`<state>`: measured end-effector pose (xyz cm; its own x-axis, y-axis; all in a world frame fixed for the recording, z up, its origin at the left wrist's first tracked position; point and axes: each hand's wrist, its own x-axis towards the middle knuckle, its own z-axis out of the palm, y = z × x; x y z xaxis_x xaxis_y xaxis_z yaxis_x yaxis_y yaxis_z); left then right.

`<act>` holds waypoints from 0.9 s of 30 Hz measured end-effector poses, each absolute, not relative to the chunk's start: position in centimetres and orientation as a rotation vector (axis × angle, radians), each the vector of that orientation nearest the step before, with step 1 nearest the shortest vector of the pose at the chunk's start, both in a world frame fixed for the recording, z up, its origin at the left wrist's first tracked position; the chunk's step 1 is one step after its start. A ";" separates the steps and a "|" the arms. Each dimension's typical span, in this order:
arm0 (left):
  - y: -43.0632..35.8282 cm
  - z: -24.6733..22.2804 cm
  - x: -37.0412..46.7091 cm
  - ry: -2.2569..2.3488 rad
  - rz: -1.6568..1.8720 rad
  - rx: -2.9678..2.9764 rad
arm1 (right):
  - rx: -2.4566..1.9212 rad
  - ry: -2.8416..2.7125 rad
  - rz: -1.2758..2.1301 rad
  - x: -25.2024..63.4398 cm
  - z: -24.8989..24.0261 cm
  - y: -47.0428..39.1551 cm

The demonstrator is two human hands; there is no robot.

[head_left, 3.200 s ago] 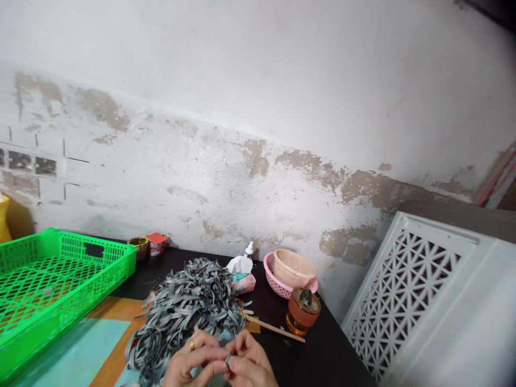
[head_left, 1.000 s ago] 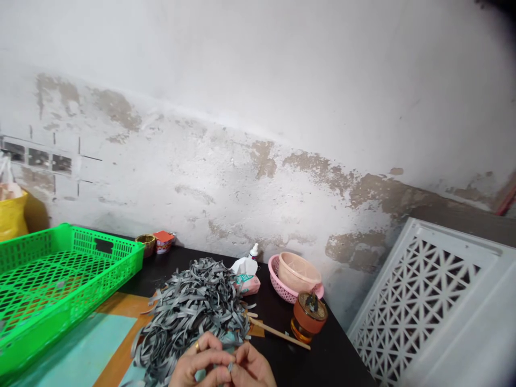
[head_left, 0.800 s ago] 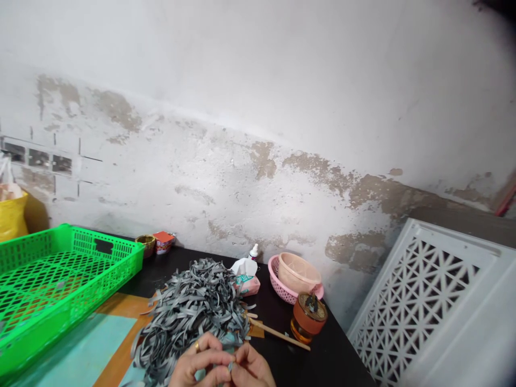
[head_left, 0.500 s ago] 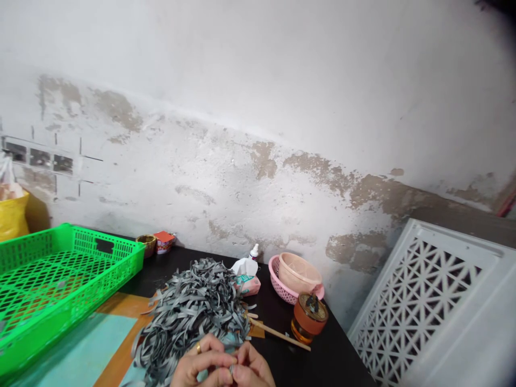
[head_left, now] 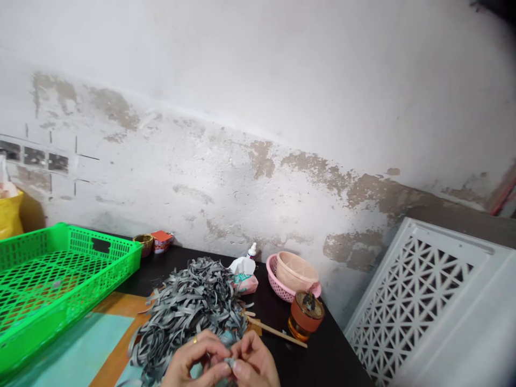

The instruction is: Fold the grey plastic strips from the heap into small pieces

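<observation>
At the bottom centre, my left hand (head_left: pixel 196 361), with a ring on one finger, and my right hand (head_left: pixel 255 361) meet fingertip to fingertip. Between their pinched fingers is a small grey strip (head_left: pixel 230 362), mostly covered by the fingers. Just beyond the hands lies a large tangled heap of grey strips (head_left: pixel 193 309), flat and narrow like ribbon or elastic. Beneath the heap's near side is a light teal sheet edged with brown tape (head_left: pixel 108 344).
A green plastic crate (head_left: pixel 80 285) stands at left. Behind the heap are a tissue pack (head_left: pixel 245 283) and a white-capped bottle (head_left: pixel 251 250). To the right are a wooden stick (head_left: pixel 278 331), an amber jar (head_left: pixel 307 314), pink baskets (head_left: pixel 296 270) and a white lattice panel (head_left: pixel 419 301).
My hands have risen slightly and spread a little, so the grey strip between the fingertips shows more. The whole view has shifted slightly.
</observation>
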<state>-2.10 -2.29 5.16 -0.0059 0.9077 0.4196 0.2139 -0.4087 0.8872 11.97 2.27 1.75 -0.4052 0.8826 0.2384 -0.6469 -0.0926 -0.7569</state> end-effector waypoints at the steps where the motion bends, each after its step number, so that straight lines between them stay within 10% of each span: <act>1: -2.3 5.2 -2.2 1.199 1.458 1.719 | -0.349 -1.020 1.725 12.1 1.7 2.3; 27: -3.0 6.7 -3.8 1.277 1.188 2.173 | -0.490 -1.310 1.565 13.1 2.2 2.4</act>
<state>-3.84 -2.99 6.72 0.2404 0.8408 0.4850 0.5444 -0.5305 0.6498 13.13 2.39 2.18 -0.4220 0.8632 0.2771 -0.4248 0.0817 -0.9016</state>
